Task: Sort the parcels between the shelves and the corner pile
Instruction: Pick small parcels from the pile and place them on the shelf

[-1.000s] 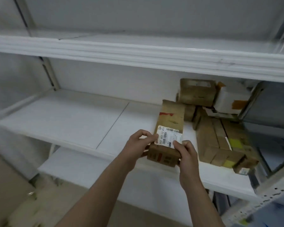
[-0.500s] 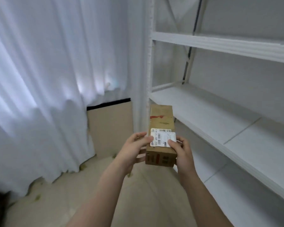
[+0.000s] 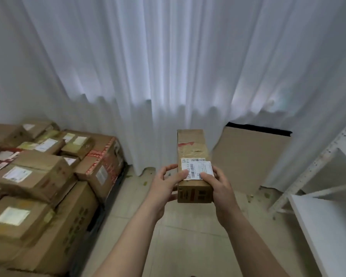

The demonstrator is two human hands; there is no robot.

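Long cardboard parcel (image 3: 192, 144), gripped only at its near end by left hand (image 3: 164, 186) and right hand (image 3: 221, 188), may tip forward and slip short of the corner pile (image 3: 38, 176), left.

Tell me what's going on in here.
A person holds a long cardboard parcel in both hands, the left hand on its left side, the right hand on its right, thumbs on its white label. It is held in the air, set down nowhere yet. The corner pile of parcels lies to the left, the white shelves to the right.
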